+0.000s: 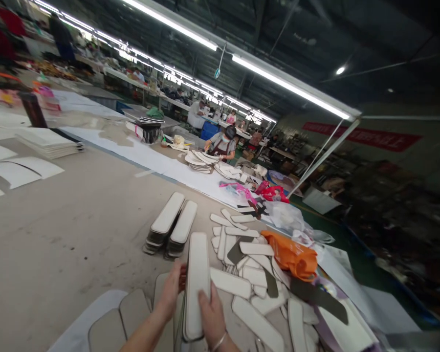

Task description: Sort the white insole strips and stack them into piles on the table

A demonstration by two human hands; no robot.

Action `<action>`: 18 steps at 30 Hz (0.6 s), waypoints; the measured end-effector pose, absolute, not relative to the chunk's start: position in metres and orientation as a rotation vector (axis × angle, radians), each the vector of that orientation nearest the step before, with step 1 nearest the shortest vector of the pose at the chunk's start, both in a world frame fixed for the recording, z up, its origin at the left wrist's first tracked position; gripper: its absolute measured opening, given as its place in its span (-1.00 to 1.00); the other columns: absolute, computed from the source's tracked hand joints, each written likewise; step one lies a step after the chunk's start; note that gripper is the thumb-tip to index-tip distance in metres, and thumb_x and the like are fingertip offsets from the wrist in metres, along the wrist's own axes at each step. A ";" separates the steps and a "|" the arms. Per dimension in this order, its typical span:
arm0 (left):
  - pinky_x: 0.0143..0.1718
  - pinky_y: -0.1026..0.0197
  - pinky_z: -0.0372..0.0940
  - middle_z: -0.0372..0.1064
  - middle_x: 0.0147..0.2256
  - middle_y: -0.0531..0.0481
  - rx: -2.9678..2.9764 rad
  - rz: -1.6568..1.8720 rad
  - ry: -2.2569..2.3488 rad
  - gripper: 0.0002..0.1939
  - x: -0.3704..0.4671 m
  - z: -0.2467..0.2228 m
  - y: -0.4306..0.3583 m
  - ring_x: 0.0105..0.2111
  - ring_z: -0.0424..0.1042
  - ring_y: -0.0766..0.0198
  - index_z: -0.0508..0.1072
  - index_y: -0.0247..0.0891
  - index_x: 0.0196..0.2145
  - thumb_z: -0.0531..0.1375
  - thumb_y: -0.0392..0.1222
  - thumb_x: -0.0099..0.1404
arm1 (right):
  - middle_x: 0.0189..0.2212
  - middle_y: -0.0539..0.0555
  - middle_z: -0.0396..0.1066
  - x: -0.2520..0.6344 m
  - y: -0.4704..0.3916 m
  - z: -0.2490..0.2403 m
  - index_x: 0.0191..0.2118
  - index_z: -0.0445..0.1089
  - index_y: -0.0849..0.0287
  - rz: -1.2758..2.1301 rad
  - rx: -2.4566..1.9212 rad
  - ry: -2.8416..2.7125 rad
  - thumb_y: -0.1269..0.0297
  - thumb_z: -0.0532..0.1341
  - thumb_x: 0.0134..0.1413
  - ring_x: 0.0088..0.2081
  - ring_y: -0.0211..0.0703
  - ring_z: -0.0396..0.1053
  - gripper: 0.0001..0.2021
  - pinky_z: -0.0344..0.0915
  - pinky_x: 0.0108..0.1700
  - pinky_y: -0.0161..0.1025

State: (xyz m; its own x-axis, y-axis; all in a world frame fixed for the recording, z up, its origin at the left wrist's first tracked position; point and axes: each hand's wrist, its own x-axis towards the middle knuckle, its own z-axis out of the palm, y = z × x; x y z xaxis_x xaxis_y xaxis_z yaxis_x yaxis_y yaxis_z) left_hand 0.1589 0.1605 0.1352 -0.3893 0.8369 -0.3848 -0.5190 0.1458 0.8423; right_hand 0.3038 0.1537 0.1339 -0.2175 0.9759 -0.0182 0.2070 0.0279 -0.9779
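Between my two hands is a stack of long white panels with rounded corners, its top face toward me. My left hand closes on its left side, the fingertips partly hidden behind it. My right hand grips the lower right edge, thumb lying on the top panel. Just beyond, two neat piles of like panels, the left pile and the right pile, stand side by side with dark edges. To the right spreads a loose heap of white panels, a few with dark grey-green faces up.
Larger grey-beige panels lie at the near left. Flat white sheets are stacked at the far left. An orange bag and clear plastic bags edge the heap. Across the table, a person works beside curved white pieces.
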 end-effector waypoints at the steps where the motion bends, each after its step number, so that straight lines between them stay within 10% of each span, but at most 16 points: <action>1: -0.27 0.07 0.33 0.46 -0.37 -0.15 0.280 1.518 1.295 -0.39 0.150 0.128 0.164 -0.33 0.46 0.11 0.42 -0.33 -0.25 0.06 0.32 0.10 | 0.02 0.16 0.37 0.291 0.171 0.146 0.13 0.21 0.17 1.310 -1.224 -1.477 0.04 0.08 0.13 0.04 -0.04 0.33 -0.50 0.25 0.11 -0.08; 18: -0.07 0.05 0.33 0.46 -0.17 -0.32 -0.117 1.548 0.876 -0.55 0.106 0.135 0.221 -0.23 0.50 0.11 0.34 -0.36 -0.12 0.10 0.10 0.24 | -0.14 0.21 0.46 0.148 0.355 0.125 -0.11 0.33 0.23 1.130 -1.468 -1.505 0.00 0.05 0.10 -0.11 -0.05 0.42 -0.59 0.31 -0.03 -0.14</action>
